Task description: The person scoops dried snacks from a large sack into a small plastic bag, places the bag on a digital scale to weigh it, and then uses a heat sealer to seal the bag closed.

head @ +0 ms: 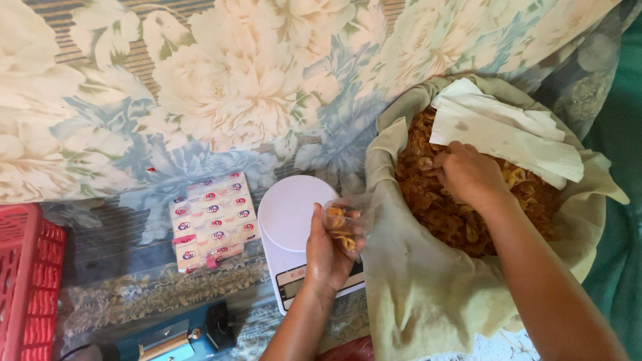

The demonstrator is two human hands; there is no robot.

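My left hand (326, 257) holds a small clear plastic bag (346, 224) with a few golden fried chips inside, above the edge of a white digital kitchen scale (289, 217). My right hand (468, 175) reaches into a large container lined with pale green cloth (428, 287), fingers closed on the heap of fried chips (441, 207). White paper sheets (501, 130) lie over the far side of the heap.
A stack of printed clear bags (212, 219) lies left of the scale on a floral cloth (221, 93). A red plastic crate (28, 281) stands at the left edge. A blue device (177, 337) sits at the bottom.
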